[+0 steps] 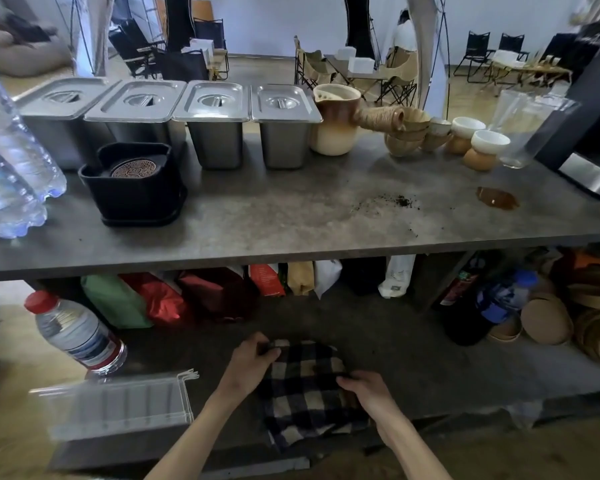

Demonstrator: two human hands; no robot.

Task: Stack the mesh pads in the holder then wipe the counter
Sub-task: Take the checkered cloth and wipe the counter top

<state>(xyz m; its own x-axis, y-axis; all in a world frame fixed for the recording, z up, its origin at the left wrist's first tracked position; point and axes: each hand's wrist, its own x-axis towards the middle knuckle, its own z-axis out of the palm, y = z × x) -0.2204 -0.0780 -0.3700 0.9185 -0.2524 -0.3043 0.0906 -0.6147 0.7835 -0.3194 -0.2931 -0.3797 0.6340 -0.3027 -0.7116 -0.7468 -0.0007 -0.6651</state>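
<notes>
A black holder [136, 199] stands on the grey counter [291, 216] at the left, with round brown mesh pads [133, 168] stacked inside it. On the lower shelf lies a black-and-cream checked cloth [305, 389]. My left hand [253, 362] pinches the cloth's far left edge. My right hand [368, 393] grips its right edge. Dark coffee grounds [395, 202] and a brown liquid spill [497, 198] mark the counter at the right.
Several lidded steel tubs [215, 133] line the counter's back, beside a ceramic jug [336, 123], stacked bowls [471, 140] and glasses. Water bottles [11, 168] stand far left, a machine [589, 133] far right. The lower shelf holds a bottle [77, 334], a clear tray [118, 403] and bags.
</notes>
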